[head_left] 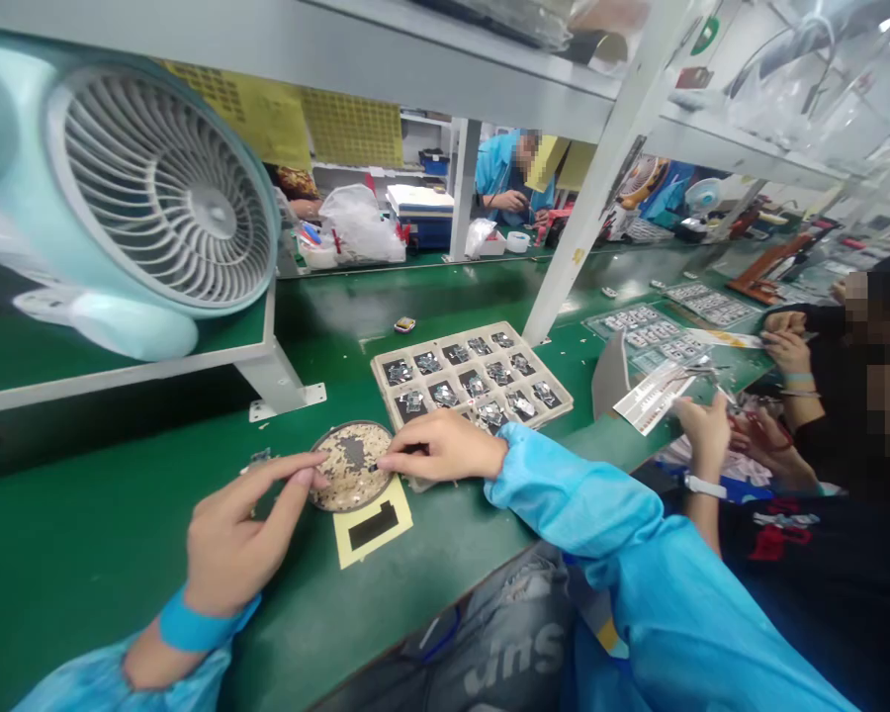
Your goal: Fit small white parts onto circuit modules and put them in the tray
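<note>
A round dish [354, 450] with a dark rim lies on the green bench, its bottom strewn with small tan bits around a grey patch. My left hand [241, 529] reaches over its left rim, index finger stretched out and thumb a little apart from it. From the right, my right hand [445, 445] pinches a small dark piece [374, 468] over the dish. Partly beneath the dish is a yellow sheet [345, 554] bearing a black strip [373, 526]. Just beyond my right hand stands a beige compartment tray [380, 368] of small metallic parts.
A light-blue fan [215, 213] stands on a raised shelf at left, its metal leg [274, 376] fixed to the bench. A white post [578, 218] rises behind the tray. At right, a co-worker's hands [704, 430] hold a white strip sheet [654, 396]. Another person sits across.
</note>
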Action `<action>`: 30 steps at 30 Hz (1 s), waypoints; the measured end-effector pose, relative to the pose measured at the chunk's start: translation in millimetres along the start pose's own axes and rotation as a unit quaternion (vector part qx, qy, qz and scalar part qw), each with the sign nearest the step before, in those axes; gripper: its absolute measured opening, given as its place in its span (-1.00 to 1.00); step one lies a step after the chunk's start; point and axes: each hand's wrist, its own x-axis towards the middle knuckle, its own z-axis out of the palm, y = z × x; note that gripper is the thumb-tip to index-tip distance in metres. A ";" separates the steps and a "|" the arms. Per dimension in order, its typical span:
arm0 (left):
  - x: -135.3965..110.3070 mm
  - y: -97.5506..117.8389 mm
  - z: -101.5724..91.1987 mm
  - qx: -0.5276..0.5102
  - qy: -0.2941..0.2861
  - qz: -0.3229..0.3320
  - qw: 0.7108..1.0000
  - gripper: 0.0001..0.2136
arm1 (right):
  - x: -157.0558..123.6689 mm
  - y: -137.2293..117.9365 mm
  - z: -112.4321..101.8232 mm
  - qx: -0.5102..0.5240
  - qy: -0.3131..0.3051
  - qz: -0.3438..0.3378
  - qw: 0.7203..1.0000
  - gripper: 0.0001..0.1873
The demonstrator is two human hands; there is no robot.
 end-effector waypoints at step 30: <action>11.6 2.6 10.7 -0.001 -0.011 -0.079 0.997 -0.77 | 0.2 -2.1 -5.9 0.010 -0.038 0.023 0.999 -0.64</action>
